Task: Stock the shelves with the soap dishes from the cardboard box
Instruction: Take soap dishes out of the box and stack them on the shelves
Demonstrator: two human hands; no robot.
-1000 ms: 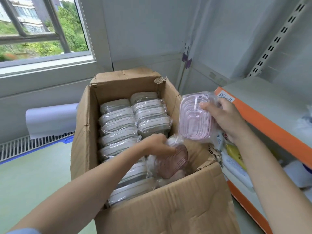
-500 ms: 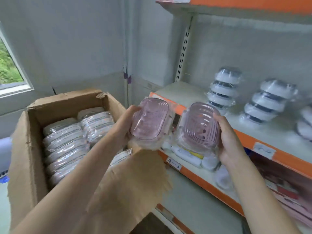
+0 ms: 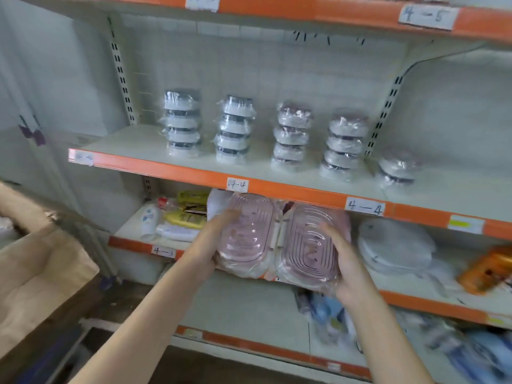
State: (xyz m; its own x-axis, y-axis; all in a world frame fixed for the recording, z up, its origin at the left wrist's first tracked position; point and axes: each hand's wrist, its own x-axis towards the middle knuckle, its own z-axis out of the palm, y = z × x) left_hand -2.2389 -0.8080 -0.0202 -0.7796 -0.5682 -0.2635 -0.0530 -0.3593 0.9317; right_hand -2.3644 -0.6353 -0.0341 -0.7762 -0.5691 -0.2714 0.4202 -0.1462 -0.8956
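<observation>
While we face the orange-edged shelving, our left hand (image 3: pixel 214 239) grips one pink soap dish (image 3: pixel 243 231) in its clear wrap, fingers curled round its left side, thumb on the ribbed face. Our right hand (image 3: pixel 346 267) grips a second pink soap dish (image 3: pixel 307 245) the same way, fingers curled round its right side & bottom edge. Both dishes are held upright, ribbed faces toward us, side by side & touching or nearly so at the middle, in front of the shelf edge tagged 4-3 (image 3: pixel 163 251), just below the middle shelf (image 3: pixel 133 139) w/ the "04-4" label (image 3: pixel 237 185).

On that middle shelf, at approx 12 o'clock from the held dishes, stand wrapped stacks: two stacks of white-and-dark dishes (image 3: pixel 182 123) to the left, two stacks w/ pinkish tops (image 3: pixel 293 134) to the right, then a shorter stack (image 3: pixel 397 169) at 2 o'clock.

At 9 o'clock, lower shelf, lie a white bottle (image 3: pixel 148 221) & yellow packets (image 3: pixel 185 217). At 3 o'clock sit a white wrapped round item (image 3: pixel 396 245) and, further out, an orange packet (image 3: pixel 487 270); blurred, can't tell what it is.

At 8 o'clock, frame's left edge, a flap of the cardboard box (image 3: pixel 41 270) shows; its inside is out of view.
</observation>
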